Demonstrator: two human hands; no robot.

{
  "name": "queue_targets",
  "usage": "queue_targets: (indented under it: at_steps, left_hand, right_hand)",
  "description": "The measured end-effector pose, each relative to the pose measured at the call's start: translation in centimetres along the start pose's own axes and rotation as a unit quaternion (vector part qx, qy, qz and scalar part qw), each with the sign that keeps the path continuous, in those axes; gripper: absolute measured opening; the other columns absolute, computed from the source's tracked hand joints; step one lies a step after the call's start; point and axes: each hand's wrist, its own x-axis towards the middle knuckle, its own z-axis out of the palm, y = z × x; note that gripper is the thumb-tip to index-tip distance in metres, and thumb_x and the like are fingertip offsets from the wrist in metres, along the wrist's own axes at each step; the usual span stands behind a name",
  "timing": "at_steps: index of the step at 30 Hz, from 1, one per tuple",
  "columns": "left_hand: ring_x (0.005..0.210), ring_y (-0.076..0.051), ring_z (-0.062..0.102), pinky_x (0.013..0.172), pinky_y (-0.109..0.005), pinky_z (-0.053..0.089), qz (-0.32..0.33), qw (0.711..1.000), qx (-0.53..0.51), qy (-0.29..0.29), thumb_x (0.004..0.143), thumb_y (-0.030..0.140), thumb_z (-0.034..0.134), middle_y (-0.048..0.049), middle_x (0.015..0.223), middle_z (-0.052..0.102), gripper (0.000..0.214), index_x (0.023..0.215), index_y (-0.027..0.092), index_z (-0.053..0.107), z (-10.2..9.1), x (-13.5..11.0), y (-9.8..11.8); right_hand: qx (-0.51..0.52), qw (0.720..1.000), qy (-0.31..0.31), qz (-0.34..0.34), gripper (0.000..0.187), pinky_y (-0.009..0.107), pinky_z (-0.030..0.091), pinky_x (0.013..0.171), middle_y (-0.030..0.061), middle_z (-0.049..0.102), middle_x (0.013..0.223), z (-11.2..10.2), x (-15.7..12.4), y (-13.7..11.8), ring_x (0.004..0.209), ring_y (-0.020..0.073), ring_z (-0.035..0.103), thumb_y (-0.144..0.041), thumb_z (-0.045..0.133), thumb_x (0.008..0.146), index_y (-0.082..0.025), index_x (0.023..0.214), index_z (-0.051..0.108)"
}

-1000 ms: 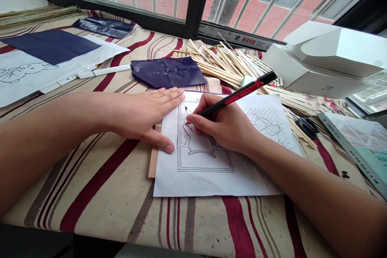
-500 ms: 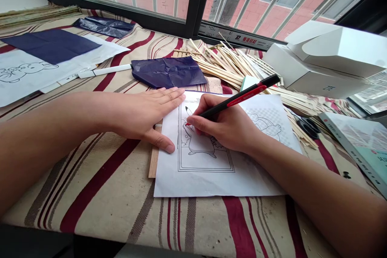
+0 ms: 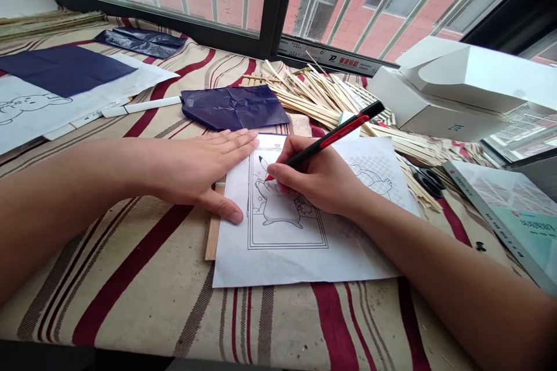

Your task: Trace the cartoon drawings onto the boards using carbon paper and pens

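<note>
My right hand (image 3: 315, 174) grips a black and red pen (image 3: 343, 130), its red tip down on a white sheet of paper (image 3: 270, 266). Printed on the sheet is a framed cartoon figure (image 3: 281, 208) with a pointed ear; my fingers cover part of it. Flat on the sheet's left side lies my left hand (image 3: 209, 168), fingers stretched out and thumb apart. A strip of wooden board (image 3: 212, 237) shows from beneath the paper's left edge. Just beyond my left fingertips is a crumpled dark blue sheet (image 3: 235, 105).
Thin wooden sticks (image 3: 322, 93) are heaped behind the paper, beside a white box (image 3: 452, 93). Black-handled scissors (image 3: 429, 182) and a book (image 3: 513, 208) lie at right. A white capped pen or knife (image 3: 143, 106) and another drawing (image 3: 39, 105) lie at left.
The whole view has shifted slightly, so everything sits a little further left. My right hand still holds the pen at the figure's upper part; my left hand stays flat.
</note>
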Motion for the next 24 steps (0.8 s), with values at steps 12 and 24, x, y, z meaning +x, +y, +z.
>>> queue_targets:
  at_steps: [12, 24]
  left_hand:
    - [0.167, -0.042, -0.002, 0.135, -0.049, 0.01, -0.007, 1.0, -0.02, 0.006, 0.08, 0.095, 0.051, -0.0144, 0.179, -0.009, 0.134, 0.173, 0.012, 0.003, 0.02, -0.03, 0.06]
    - [0.167, -0.04, -0.005, 0.135, -0.051, 0.008, 0.001, 1.0, -0.005, 0.001, 0.082, 0.094, 0.049, -0.0159, 0.179, -0.013, 0.134, 0.172, 0.009, -0.001, 0.03, -0.05, 0.02]
  right_hand:
    - [-0.014, 1.0, -0.021, -0.013, 0.03, 0.025, 0.039, 0.048, -0.0062, 0.065, 0.057, 0.08, -0.09, 0.11, 0.05, 0.0098, 0.054, -0.028, 0.084, 0.082, -0.022, 0.074, 0.056]
    - [-0.016, 0.999, -0.028, -0.014, 0.029, 0.025, 0.038, 0.048, -0.0065, 0.065, 0.058, 0.08, -0.15, 0.05, 0.051, 0.0097, 0.054, -0.022, 0.083, 0.083, -0.022, 0.074, 0.056]
